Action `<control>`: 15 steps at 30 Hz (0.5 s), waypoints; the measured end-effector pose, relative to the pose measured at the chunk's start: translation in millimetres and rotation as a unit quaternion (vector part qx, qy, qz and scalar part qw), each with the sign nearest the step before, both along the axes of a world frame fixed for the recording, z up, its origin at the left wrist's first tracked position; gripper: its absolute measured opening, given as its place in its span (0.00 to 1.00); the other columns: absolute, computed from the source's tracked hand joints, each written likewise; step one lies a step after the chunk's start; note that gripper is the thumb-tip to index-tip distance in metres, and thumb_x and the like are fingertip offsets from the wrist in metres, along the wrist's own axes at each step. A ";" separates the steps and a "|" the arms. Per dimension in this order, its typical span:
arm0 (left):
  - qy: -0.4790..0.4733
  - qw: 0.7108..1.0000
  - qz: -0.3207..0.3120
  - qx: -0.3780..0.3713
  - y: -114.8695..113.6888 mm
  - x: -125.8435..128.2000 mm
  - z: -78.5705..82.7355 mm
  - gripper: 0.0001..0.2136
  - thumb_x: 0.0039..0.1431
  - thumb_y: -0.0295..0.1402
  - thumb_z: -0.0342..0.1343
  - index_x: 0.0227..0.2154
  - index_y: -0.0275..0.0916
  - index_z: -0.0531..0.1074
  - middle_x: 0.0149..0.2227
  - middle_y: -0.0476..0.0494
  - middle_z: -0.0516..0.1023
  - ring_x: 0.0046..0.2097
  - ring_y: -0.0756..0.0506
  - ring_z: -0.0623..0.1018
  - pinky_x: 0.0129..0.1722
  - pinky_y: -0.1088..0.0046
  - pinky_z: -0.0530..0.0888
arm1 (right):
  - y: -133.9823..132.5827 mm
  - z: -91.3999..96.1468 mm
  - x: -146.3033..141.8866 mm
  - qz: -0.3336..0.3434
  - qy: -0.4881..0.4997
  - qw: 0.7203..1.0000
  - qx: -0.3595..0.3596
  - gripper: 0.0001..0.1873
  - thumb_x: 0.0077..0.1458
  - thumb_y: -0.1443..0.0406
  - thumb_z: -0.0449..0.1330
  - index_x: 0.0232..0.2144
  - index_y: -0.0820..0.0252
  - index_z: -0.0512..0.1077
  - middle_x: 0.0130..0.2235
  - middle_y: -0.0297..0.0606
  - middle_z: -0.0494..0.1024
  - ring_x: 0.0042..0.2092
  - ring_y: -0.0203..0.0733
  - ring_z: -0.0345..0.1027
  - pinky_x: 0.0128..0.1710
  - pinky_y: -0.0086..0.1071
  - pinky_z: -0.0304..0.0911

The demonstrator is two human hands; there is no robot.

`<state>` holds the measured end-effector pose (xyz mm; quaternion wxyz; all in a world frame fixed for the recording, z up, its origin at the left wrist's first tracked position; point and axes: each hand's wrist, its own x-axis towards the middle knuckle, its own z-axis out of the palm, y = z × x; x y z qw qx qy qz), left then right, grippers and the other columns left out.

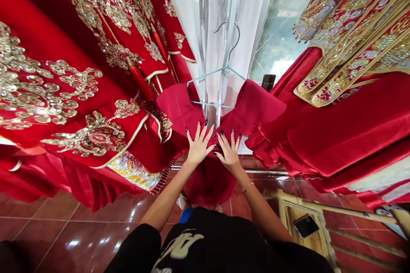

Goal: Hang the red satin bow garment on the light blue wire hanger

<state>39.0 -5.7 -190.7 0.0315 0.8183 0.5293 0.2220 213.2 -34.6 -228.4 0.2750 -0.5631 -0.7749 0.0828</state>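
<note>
A dark red dress [256, 108] with wide shoulder pieces hangs in front of me on a thin light-blue hanger [208, 74] with a metal hook. My left hand [199, 145] lies on the front of its bodice, fingers spread. Beside it, my right hand [228, 149] rests on the same bodice, fingers spread too. The two thumbs almost meet at the middle. Both hands are open and grip nothing. Below them the skirt hangs down toward the floor; my hands cover part of the waist.
Red robes with gold sequin embroidery [92, 134] hang close on the left. More red and gold garments [352, 51] hang on the right. A bamboo chair [285, 209] with a phone [306, 225] stands at lower right. Another dark phone [268, 82] is near the window [278, 30].
</note>
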 end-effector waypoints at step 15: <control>-0.479 0.870 0.098 -0.057 -49.8 20.1 -55.5 0.35 0.59 0.53 0.59 0.64 0.38 0.61 0.54 0.30 0.77 0.59 0.37 0.78 0.62 0.56 0.73 | -26.2 -37.6 -7.9 -0.095 0.466 0.880 -0.010 0.41 0.50 0.43 0.58 0.58 0.62 0.66 0.52 0.55 0.79 0.51 0.50 0.77 0.54 0.43 0.73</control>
